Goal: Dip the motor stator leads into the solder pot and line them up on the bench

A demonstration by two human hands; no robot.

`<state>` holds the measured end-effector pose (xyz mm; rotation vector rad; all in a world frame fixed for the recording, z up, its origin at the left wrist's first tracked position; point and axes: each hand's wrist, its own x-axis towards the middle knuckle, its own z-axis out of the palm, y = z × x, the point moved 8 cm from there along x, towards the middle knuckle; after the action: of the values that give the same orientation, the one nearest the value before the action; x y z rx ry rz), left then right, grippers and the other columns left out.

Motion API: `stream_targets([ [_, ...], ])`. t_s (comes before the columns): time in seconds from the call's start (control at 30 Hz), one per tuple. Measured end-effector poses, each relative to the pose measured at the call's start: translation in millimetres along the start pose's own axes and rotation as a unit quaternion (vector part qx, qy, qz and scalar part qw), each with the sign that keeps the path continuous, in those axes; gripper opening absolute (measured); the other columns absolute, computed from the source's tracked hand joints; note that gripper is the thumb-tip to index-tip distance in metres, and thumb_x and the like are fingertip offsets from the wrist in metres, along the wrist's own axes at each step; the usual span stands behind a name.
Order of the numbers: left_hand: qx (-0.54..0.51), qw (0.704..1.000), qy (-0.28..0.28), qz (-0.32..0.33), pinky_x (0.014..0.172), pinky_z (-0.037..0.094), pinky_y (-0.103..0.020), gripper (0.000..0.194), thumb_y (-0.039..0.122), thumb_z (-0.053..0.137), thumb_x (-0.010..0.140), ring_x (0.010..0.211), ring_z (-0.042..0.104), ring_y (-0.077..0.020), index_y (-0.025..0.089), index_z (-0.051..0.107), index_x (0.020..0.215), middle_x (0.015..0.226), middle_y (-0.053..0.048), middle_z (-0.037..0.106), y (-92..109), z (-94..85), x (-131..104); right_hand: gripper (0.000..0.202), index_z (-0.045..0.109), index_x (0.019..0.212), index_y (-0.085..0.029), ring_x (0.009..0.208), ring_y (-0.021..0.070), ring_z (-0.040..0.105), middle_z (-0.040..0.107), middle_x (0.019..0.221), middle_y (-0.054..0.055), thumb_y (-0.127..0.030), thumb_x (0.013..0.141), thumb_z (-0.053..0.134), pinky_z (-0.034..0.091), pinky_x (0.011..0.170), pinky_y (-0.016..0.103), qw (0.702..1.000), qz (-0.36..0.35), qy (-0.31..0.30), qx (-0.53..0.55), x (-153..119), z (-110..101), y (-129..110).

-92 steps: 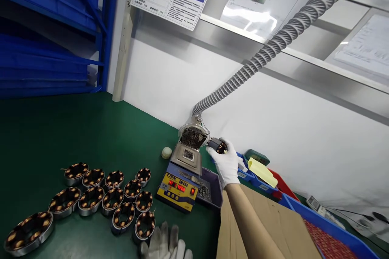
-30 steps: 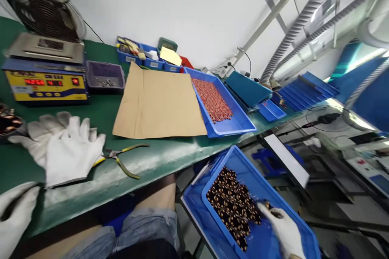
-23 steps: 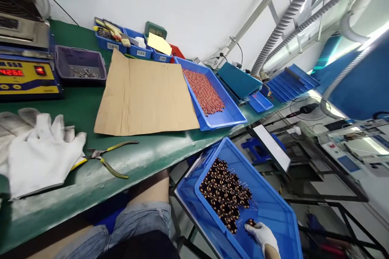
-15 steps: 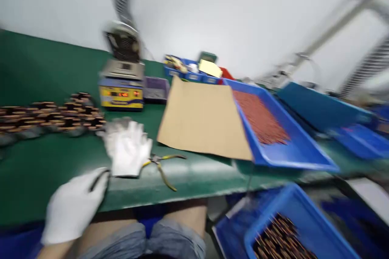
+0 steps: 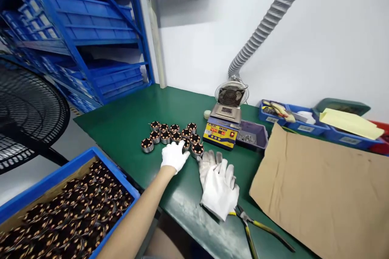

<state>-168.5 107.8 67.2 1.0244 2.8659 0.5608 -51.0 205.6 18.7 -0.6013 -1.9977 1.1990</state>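
Observation:
My left hand [image 5: 174, 157], in a white glove, reaches over the green bench to the near edge of a group of motor stators [image 5: 175, 128]. Its fingers and thumb close on one stator [image 5: 186, 144], which still stands among the others and is partly hidden by the glove. The stators are round, with copper windings and silver sides. Just right of the hand lies a pair of loose white gloves [image 5: 220, 188]. Yellow-handled pliers [image 5: 246, 218] rest open beside them. My right hand is out of view.
A soldering station [image 5: 221, 132] with a fan and duct stands behind the stators, next to a purple tray [image 5: 253, 134]. Brown cardboard [image 5: 322, 186] covers the right side. A blue crate [image 5: 121, 178] full of stators sits lower left, near a black fan [image 5: 27, 113].
The view has swung left, bringing in the shelves, floor fan and stator crate. My left hand has moved from the bench's front edge forward to the stators.

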Motion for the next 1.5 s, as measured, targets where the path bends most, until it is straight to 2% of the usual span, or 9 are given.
stream_targets([
  [0.13,-0.079,0.996,-0.026,0.037,0.086,0.047,-0.044,0.025,0.035,0.048,0.092,0.093,0.059,-0.0209,0.013,0.061,0.097,0.099,-0.004,0.060,1.7,-5.2,-6.3,0.039,0.064,0.112,-0.039,0.132,0.0369,0.036,0.063,0.120,-0.004,-0.046,0.074,0.063,0.042,0.093,0.052,0.988,0.040,0.128,0.076,-37.2,-49.0,3.6],
  [0.3,-0.272,0.935,-0.126,0.191,0.074,0.049,-0.031,0.020,0.040,0.061,0.082,0.081,0.059,-0.0173,0.021,0.064,0.079,0.082,0.000,0.064,27.3,-8.1,-67.9,0.022,0.072,0.086,-0.029,0.057,0.0212,0.068,0.072,0.066,0.001,-0.043,0.080,0.057,0.055,0.049,0.031,0.977,0.074,0.073,0.185,-66.9,-68.6,-12.1],
  [0.47,-0.428,0.848,-0.169,0.263,0.093,0.045,-0.038,0.063,0.080,0.041,0.072,0.108,0.055,-0.0259,0.026,0.067,0.092,0.115,-0.007,0.059,59.7,-9.3,-110.2,0.027,0.071,0.087,-0.025,0.090,0.0187,0.068,0.073,0.095,0.004,-0.047,0.076,0.060,0.055,0.073,0.033,0.967,0.101,0.082,0.218,-40.3,-50.0,-9.7],
  [0.63,-0.356,0.893,-0.141,0.236,0.105,0.036,-0.044,0.080,0.053,0.072,0.070,0.129,0.038,-0.0284,0.038,0.033,0.138,0.143,-0.006,0.041,75.4,0.7,-133.6,0.039,0.068,0.101,-0.025,0.104,0.0275,0.064,0.073,0.089,0.007,-0.054,0.076,0.060,0.051,0.087,0.047,0.939,0.111,0.060,0.319,-83.6,-62.8,-24.3],
  [0.8,-0.370,0.867,-0.070,0.327,0.098,0.042,-0.039,0.033,0.056,0.052,0.085,0.111,0.055,-0.0240,0.036,0.065,0.107,0.109,-0.003,0.068,100.3,-28.3,-130.8,0.053,0.066,0.109,-0.024,0.107,0.0285,0.060,0.069,0.105,0.009,-0.050,0.064,0.073,0.046,0.094,0.045,0.852,0.179,0.048,0.490,-117.0,-65.6,-51.2],
  [0.93,-0.532,0.821,-0.116,0.172,0.087,0.048,-0.037,0.041,0.056,0.049,0.085,0.093,0.064,-0.0262,0.023,0.069,0.071,0.074,-0.005,0.071,87.3,-31.0,-108.2,0.051,0.067,0.109,-0.022,0.099,0.0282,0.063,0.070,0.100,0.010,-0.042,0.063,0.078,0.049,0.087,0.044,0.768,0.281,-0.031,0.574,-128.8,-55.0,-63.7],
  [1.03,-0.551,0.808,-0.193,0.080,0.094,0.046,-0.040,0.036,0.050,0.065,0.075,0.102,0.060,-0.0289,0.021,0.069,0.096,0.101,-0.007,0.070,75.9,-19.0,-114.1,0.044,0.070,0.103,-0.022,0.093,0.0270,0.065,0.072,0.094,0.009,-0.047,0.067,0.074,0.049,0.085,0.045,0.701,0.339,-0.074,0.623,-136.5,-54.4,-71.4],
  [1.17,-0.416,0.834,-0.326,0.157,0.107,0.032,-0.042,0.094,0.020,0.086,0.044,0.130,0.037,-0.0331,0.033,0.048,0.130,0.142,-0.004,0.045,86.4,-5.7,-141.6,0.040,0.073,0.094,-0.021,0.096,0.0240,0.065,0.073,0.100,0.006,-0.050,0.067,0.074,0.047,0.091,0.041,0.655,0.375,-0.089,0.650,-136.8,-57.0,-79.6],
  [1.5,-0.640,0.759,-0.116,0.019,0.069,0.050,-0.025,0.030,0.048,0.057,0.083,0.074,0.063,-0.0182,0.022,0.068,0.070,0.079,-0.004,0.070,81.0,-29.5,-121.8,0.046,0.070,0.096,-0.015,0.072,0.0175,0.065,0.073,0.088,0.008,-0.051,0.068,0.072,0.049,0.065,0.028,0.627,0.404,-0.134,0.652,-145.9,-43.2,-85.2],
])
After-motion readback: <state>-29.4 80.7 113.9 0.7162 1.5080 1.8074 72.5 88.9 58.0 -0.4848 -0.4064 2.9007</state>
